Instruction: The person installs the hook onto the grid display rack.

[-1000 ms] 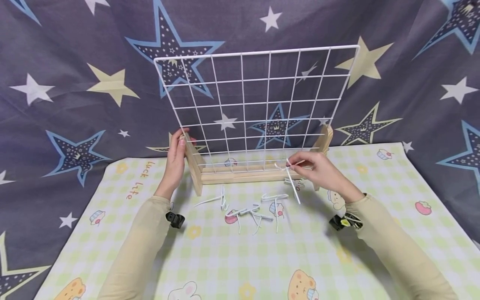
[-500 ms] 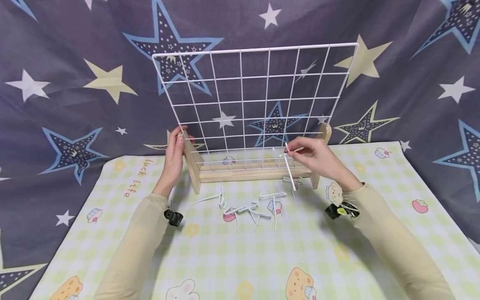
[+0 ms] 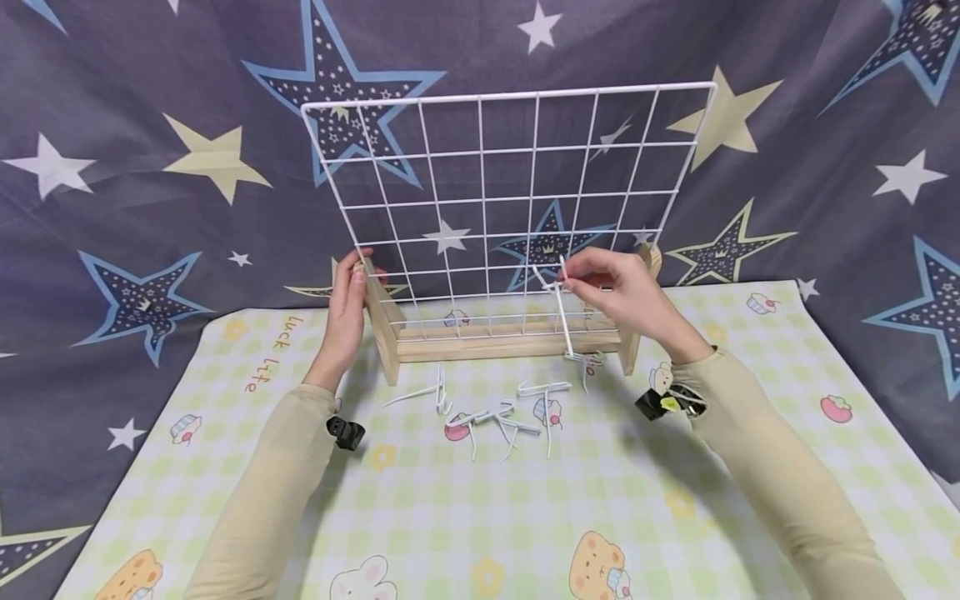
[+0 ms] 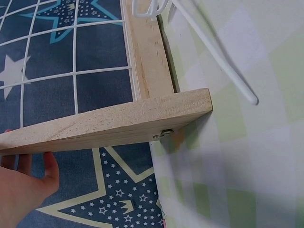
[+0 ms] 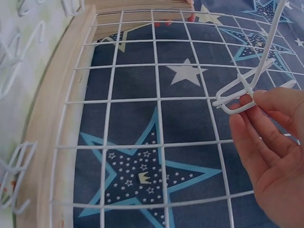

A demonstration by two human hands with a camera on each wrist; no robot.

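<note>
A white wire grid panel [image 3: 482,152] stands in a pale wooden stand [image 3: 495,348]. My left hand [image 3: 348,304] grips the stand's left side post [image 3: 384,337]; in the left wrist view its fingers [image 4: 51,171] bend against the post's edge. My right hand [image 3: 626,292] pinches a white wire hook [image 3: 564,321] in front of the grid's lower right part. In the right wrist view the hook's looped end [image 5: 230,95] overlaps a grid wire, with thumb and fingertips on the loop. Its long prong points away from the grid.
Several loose white hooks lie on the checked tablecloth [image 3: 450,500] before the stand, among them a left one [image 3: 440,392] and a right one [image 3: 546,388]. Another lies by the base on the right. A star-patterned curtain [image 3: 225,67] hangs behind.
My right hand has risen with the hook, moving slightly left along the grid. The left hand keeps its grip on the post. The loose hooks stay where they lay.
</note>
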